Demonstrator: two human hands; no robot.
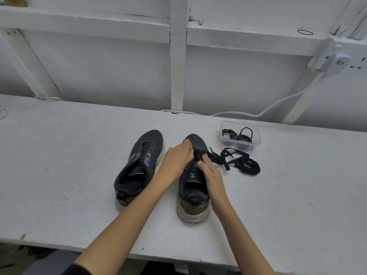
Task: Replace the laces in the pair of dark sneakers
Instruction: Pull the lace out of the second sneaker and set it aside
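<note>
While both hands work at its eyelets, the right sneaker [194,188] of a dark pair stands heel-near on a white painted workbench [59,155]. The left hand [176,160] has its fingers curled down on the front of the lacing, gripping the shoe there; whether it also pinches lace is hidden. The right hand [211,173] lies over the tongue, its thumb and forefinger closed on a black lace [238,161]. That lace trails right from the eyelets into a loose tangle on the bench. Just left, the left sneaker [139,165] stands with bare eyelets and no lace. At the far right, a clear plastic tub [256,135] holds coiled laces [245,134], and a white cable [268,110] runs along the back edge. The lace looks flat, light and limp, so it is best pinched close to its stiff tip. The mesh upper looks soft and likely needs steadying beside each eyelet.
</note>
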